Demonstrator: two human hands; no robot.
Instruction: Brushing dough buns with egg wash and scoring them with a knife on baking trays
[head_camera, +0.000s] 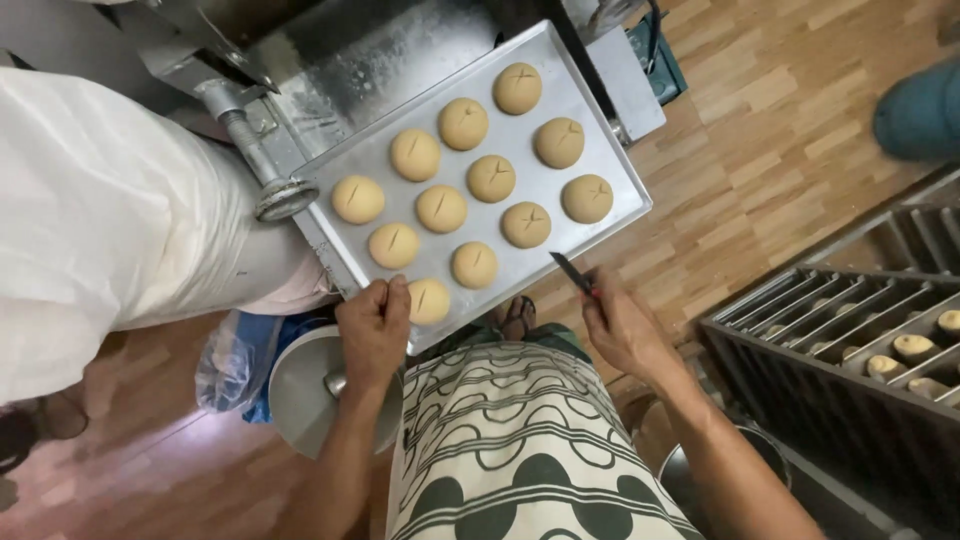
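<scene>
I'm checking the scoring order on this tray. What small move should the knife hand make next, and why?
Probably bring the small dark-bladed knife in the right hand over to the round tan dough ball at the near edge of the silver metal baking tray. The left hand grips that edge beside it, and its top shows only one faint cut, while the farther balls carry crossed cuts.
</scene>
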